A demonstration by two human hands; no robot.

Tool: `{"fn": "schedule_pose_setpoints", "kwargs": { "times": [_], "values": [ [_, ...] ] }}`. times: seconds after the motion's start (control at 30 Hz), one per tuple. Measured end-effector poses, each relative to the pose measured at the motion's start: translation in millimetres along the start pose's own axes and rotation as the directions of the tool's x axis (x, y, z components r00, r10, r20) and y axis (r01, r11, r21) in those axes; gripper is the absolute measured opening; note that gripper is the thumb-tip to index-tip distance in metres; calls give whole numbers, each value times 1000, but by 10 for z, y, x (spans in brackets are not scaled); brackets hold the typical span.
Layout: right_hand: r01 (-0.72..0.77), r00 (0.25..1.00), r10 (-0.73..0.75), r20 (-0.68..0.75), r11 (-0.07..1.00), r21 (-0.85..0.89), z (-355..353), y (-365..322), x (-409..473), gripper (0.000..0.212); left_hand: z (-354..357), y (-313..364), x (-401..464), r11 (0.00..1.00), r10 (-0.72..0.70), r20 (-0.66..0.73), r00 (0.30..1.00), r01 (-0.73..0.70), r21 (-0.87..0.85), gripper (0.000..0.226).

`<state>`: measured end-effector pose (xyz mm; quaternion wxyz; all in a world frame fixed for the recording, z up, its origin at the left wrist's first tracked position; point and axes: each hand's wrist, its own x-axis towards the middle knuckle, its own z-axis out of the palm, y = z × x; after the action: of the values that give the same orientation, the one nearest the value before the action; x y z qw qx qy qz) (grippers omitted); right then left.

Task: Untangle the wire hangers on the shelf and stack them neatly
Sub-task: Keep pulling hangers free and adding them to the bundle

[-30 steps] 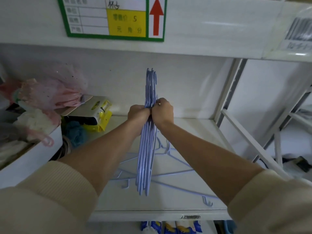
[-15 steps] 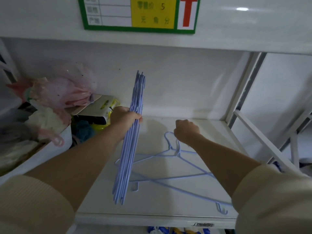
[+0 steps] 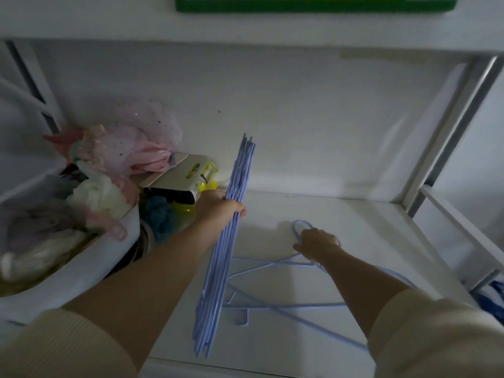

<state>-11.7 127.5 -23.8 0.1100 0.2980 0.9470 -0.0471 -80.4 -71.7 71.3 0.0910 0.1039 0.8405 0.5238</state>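
My left hand (image 3: pixel 219 211) grips a bundle of several light-blue wire hangers (image 3: pixel 226 257), held edge-on and tilted, its lower end just above the white shelf (image 3: pixel 368 241). To the right, loose blue wire hangers (image 3: pixel 272 271) lie overlapped flat on the shelf. My right hand (image 3: pixel 317 244) rests on them where the hook necks meet, fingers closed around the wire; one hook loop (image 3: pixel 298 227) sticks out past my fingers. Part of the loose hangers is hidden under my right forearm.
A white bin (image 3: pixel 90 266) with pink and white fabric items stands at the left. Behind it lie a yellow packaged item (image 3: pixel 191 173) and something blue and fluffy (image 3: pixel 159 214). A grey upright post (image 3: pixel 447 137) and white rail bound the shelf on the right.
My right hand let go of the bundle and moved down right onto the loose hangers on the shelf. My left hand carried the bundle left. The view tilted down.
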Motion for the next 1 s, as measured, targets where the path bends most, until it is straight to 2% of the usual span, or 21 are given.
{"fn": "schedule_pose_setpoints", "kwargs": {
  "times": [0.33,0.6,0.7,0.8,0.93,1.0],
  "values": [
    [-161,986,166,-23,976,144,180,-53,91,40,76,-50,49,998,-32,-10,999,32,-51,31],
    [-117,960,125,-251,992,49,-86,-65,31,31,48,45,43,996,-18,-22,1000,16,-86,32],
    [-103,930,147,-338,984,146,-272,0,7,32,11,191,32,996,-16,-30,999,14,-87,31],
    [-108,893,167,-418,981,161,-416,150,-28,30,-44,345,-8,1000,14,-33,999,-15,-22,19],
    [-46,906,99,-412,989,137,-453,384,-112,26,-94,448,-98,999,38,24,999,-38,4,7],
    [35,924,27,-382,987,154,-406,454,-161,26,-67,435,-141,999,47,53,998,-47,9,9]
  ]
}}
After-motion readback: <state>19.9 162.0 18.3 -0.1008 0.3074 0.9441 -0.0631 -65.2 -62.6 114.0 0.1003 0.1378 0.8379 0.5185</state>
